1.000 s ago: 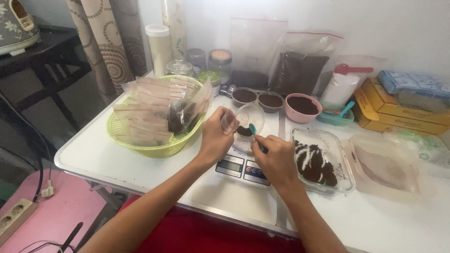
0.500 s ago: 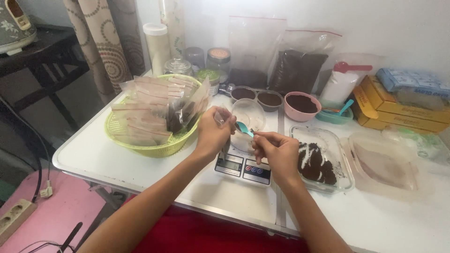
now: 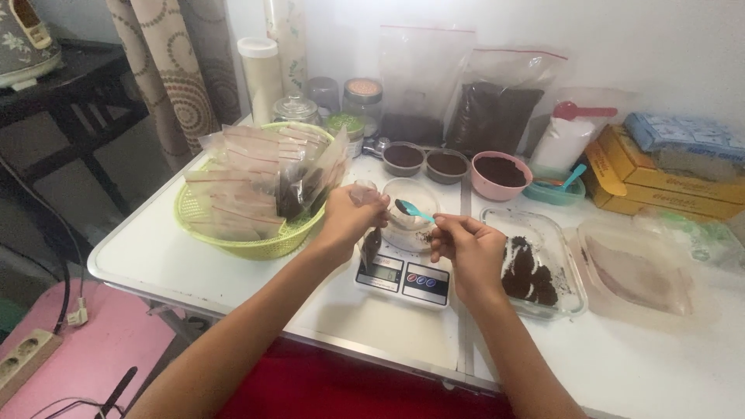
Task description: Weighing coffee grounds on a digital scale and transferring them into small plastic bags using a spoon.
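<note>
At the far left of the frame a dark side table point(image 3: 54, 93) stands against patterned curtains point(image 3: 167, 70), and below it a pink floor mat point(image 3: 85, 357) carries a power strip point(image 3: 27, 368). On the white bench point(image 3: 155, 256), left of centre, sits a yellow-green basket point(image 3: 248, 247) stacked with filled clear packets point(image 3: 256, 178).

Just right of the basket, the left hand point(image 3: 347, 221) has its fingers point(image 3: 371, 203) closed on the mouth of a small clear pouch point(image 3: 369, 247), which hangs down over the left edge of a digital scale point(image 3: 403, 275) in the middle of the frame. The pouch holds a little dark powder at its bottom. A clear bowl point(image 3: 411, 213) stands on the scale, just behind the hands.

The right hand point(image 3: 469, 250) pinches the handle of a small teal spoon point(image 3: 414, 209); its fingers are narrow around the handle, and the spoon's bowl points left toward the pouch opening, close to the left hand's fingertips.

Behind, in the upper middle, stand jars, three small bowls of dark powder point(image 3: 448, 164) and two large zip bags point(image 3: 466, 101). Right of the right hand lies a clear tray point(image 3: 566, 299) with clumps of dark powder, then a clear lid point(image 3: 636, 271), and yellow boxes point(image 3: 667, 182) at the upper right.
</note>
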